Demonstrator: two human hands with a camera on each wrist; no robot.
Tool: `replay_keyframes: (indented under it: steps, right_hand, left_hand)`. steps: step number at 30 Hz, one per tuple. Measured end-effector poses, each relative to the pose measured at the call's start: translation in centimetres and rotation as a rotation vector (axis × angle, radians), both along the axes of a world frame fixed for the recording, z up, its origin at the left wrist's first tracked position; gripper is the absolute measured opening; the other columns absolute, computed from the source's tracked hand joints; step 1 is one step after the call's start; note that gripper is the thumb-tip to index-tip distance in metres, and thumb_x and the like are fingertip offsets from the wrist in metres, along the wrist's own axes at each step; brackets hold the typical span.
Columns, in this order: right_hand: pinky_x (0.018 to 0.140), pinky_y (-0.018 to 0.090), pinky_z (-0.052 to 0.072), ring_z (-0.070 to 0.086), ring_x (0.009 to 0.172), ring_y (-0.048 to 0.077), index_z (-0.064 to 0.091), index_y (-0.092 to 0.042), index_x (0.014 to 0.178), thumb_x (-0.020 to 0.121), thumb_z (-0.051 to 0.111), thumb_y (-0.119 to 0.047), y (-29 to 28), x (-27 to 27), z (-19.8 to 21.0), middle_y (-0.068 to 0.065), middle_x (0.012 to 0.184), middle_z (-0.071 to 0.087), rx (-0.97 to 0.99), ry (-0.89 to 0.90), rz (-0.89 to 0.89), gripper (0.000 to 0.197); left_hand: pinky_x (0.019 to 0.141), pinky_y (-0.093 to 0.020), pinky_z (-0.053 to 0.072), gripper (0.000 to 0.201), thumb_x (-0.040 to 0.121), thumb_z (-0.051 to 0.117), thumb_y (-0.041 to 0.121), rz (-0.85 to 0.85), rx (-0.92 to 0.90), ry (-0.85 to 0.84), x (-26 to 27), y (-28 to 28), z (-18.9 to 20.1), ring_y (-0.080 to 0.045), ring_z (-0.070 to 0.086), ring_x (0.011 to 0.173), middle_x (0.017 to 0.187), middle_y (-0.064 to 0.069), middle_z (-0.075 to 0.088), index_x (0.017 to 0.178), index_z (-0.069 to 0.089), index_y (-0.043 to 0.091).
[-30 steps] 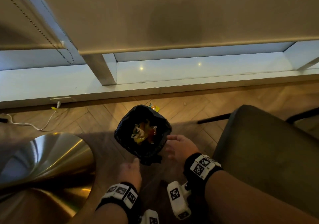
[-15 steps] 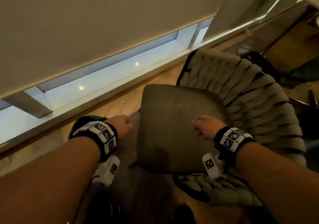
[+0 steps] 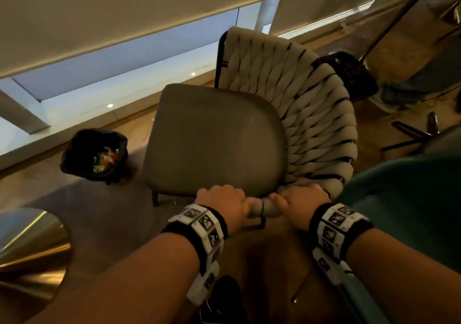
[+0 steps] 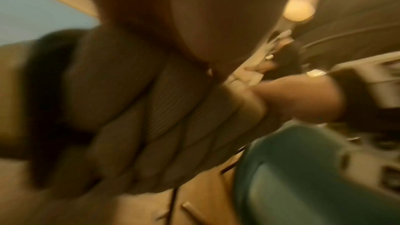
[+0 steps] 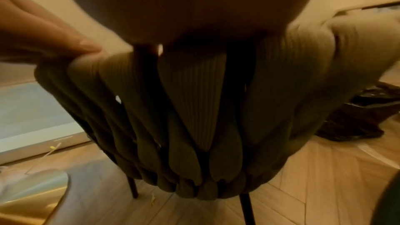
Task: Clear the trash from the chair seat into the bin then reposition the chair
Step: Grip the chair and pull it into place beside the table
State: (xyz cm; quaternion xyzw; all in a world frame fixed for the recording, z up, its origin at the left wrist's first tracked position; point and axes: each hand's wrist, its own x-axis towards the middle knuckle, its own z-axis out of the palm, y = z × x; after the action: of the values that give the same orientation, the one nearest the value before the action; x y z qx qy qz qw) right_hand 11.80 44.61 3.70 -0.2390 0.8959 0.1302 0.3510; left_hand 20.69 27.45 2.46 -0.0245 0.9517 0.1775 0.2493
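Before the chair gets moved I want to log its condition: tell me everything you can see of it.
The chair has a smooth grey-olive padded seat with nothing on it, a curved back of thick beige braided cords on a thin dark frame, and slim dark legs on the wood floor. It stands upright beside the bin, apart from it. The left hand and right hand both grip the back's top rim, side by side.

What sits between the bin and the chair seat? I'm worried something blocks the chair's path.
Nothing: in the head view only bare wooden floor separates the black-lined bin from the chair seat.
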Motion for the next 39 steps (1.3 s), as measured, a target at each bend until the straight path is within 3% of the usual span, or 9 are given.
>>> replay_keyframes:
  steps: [5,10,19,24,26,31,34,36,39]
  right_hand:
    - [0.097,0.051,0.036,0.059,0.099,0.027,0.062,-0.021,0.106,0.098,0.028,-0.033,-1.6,3.9,0.2,0.004,0.104,0.066,-0.089,0.113,0.001,0.037]
    - [0.092,0.049,0.036,0.060,0.080,0.025,0.060,-0.025,0.082,0.094,0.018,-0.046,-2.8,10.3,-0.7,0.002,0.083,0.063,-0.215,0.037,-0.045,0.048]
    - [0.089,0.046,0.042,0.057,0.082,0.024,0.060,-0.023,0.090,0.095,0.018,-0.048,-6.6,25.1,-0.7,0.001,0.087,0.058,-0.252,-0.180,0.011,0.049]
    - [0.098,0.048,0.041,0.058,0.109,0.032,0.056,-0.026,0.112,0.082,0.002,-0.072,-8.6,31.9,-2.3,0.010,0.117,0.063,-0.183,-0.358,0.115,0.077]
    - [0.104,0.046,0.036,0.054,0.118,0.031,0.057,-0.024,0.116,0.082,0.015,-0.071,-9.7,33.2,-2.1,0.011,0.125,0.060,-0.114,-0.491,0.167,0.071]
    - [0.079,0.031,0.048,0.060,0.091,0.022,0.062,-0.020,0.086,0.090,0.049,-0.052,-12.3,25.8,0.5,0.001,0.091,0.060,-0.211,-0.373,-0.001,0.035]
    - [0.082,0.035,0.050,0.060,0.094,0.026,0.064,-0.020,0.101,0.086,0.052,-0.055,-14.1,15.0,1.6,0.008,0.106,0.065,-0.336,0.008,-0.106,0.040]
    - [0.096,0.046,0.047,0.053,0.114,0.039,0.055,-0.019,0.122,0.080,0.053,-0.060,-14.4,8.2,2.2,0.018,0.129,0.055,-0.322,0.278,-0.134,0.059]
    - [0.103,0.049,0.040,0.044,0.125,0.045,0.034,-0.012,0.141,0.085,0.060,-0.044,-13.8,2.3,1.1,0.023,0.141,0.043,-0.276,0.298,-0.165,0.070]
  left_hand:
    - [0.072,-0.041,0.042,0.039,0.091,0.027,0.047,0.135,-0.017,0.122,1.6,-0.6,-1.8,-0.028,0.059,0.086,0.096,-0.004,0.062,0.086,0.059,0.024]
    - [0.066,-0.037,0.043,0.034,0.085,0.031,0.045,0.186,-0.021,0.103,7.3,-3.0,-1.6,-0.021,0.053,0.068,0.073,0.003,0.051,0.066,0.048,0.023]
    - [0.061,-0.034,0.035,0.032,0.083,0.034,0.046,0.185,-0.118,0.045,22.7,-7.0,-0.5,-0.017,0.047,0.060,0.068,0.005,0.048,0.064,0.047,0.025]
    - [0.060,-0.035,0.031,0.033,0.081,0.030,0.049,0.194,-0.110,-0.023,31.2,-8.8,-0.3,-0.015,0.046,0.061,0.066,0.006,0.044,0.064,0.045,0.026]
    - [0.064,-0.034,0.033,0.032,0.082,0.031,0.051,0.248,-0.092,-0.052,34.4,-9.6,-0.1,-0.012,0.046,0.064,0.067,0.008,0.042,0.065,0.044,0.027]
    - [0.062,-0.024,0.037,0.032,0.077,0.039,0.058,0.451,-0.018,-0.177,40.0,-11.4,-0.6,0.000,0.047,0.061,0.070,0.014,0.052,0.060,0.047,0.032]
    - [0.061,-0.027,0.041,0.038,0.070,0.036,0.063,0.513,-0.114,-0.135,41.7,-11.4,-1.7,-0.006,0.051,0.063,0.073,0.011,0.056,0.061,0.046,0.028]
    - [0.063,-0.028,0.045,0.041,0.069,0.035,0.065,0.527,-0.146,-0.112,42.2,-11.4,-2.5,-0.009,0.055,0.066,0.073,0.009,0.058,0.061,0.046,0.027]
    - [0.064,-0.030,0.051,0.046,0.072,0.036,0.067,0.548,-0.110,-0.095,42.5,-11.6,-3.5,-0.004,0.055,0.062,0.068,0.012,0.060,0.068,0.057,0.027]
